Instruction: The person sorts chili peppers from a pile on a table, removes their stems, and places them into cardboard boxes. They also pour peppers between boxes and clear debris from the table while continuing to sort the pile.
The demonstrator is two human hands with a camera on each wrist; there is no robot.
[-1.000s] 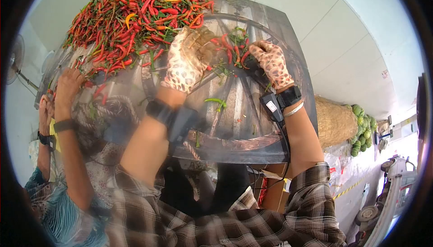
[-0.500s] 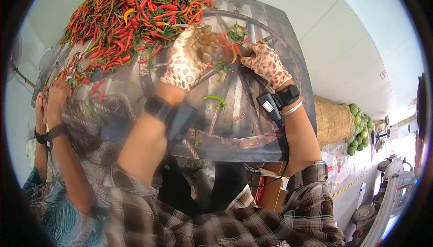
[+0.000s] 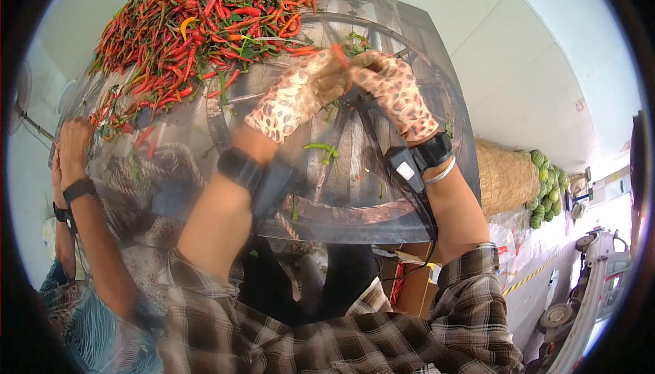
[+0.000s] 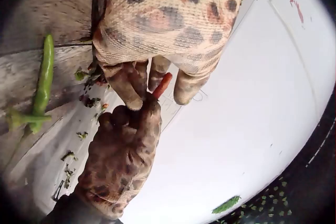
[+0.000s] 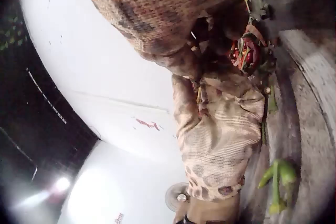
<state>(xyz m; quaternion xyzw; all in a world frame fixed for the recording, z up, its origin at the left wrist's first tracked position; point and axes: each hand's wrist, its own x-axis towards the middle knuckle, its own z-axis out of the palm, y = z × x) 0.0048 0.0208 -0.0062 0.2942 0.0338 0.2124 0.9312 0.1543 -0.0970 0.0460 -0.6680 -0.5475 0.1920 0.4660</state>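
My gloved left hand (image 3: 293, 97) and right hand (image 3: 396, 94), both in spotted gloves, meet fingertip to fingertip above the table. The right fingers pinch a red chili pepper (image 4: 164, 85), whose end sticks up between the hands. My left hand (image 5: 220, 134) has its fingers curled inward, with thin chili stems (image 5: 201, 99) between thumb and fingers. Much of what lies in that palm is hidden. Behind the hands are green scraps (image 3: 356, 44). Nearer me lies a forked green chili (image 3: 322, 149), seen also left of my hands in the left wrist view.
A large heap of red chilies (image 3: 205, 26) covers the table's far left. Another person's hands (image 3: 71, 145) are at the left edge. The table (image 3: 341, 231) ends in front of my body. On the right stand a woven sack (image 3: 505, 176) and green striped melons (image 3: 548, 190).
My right hand has moved left and my left hand a little right until they meet. A red chili now shows between them. The other person's hands have drawn back toward the lower left.
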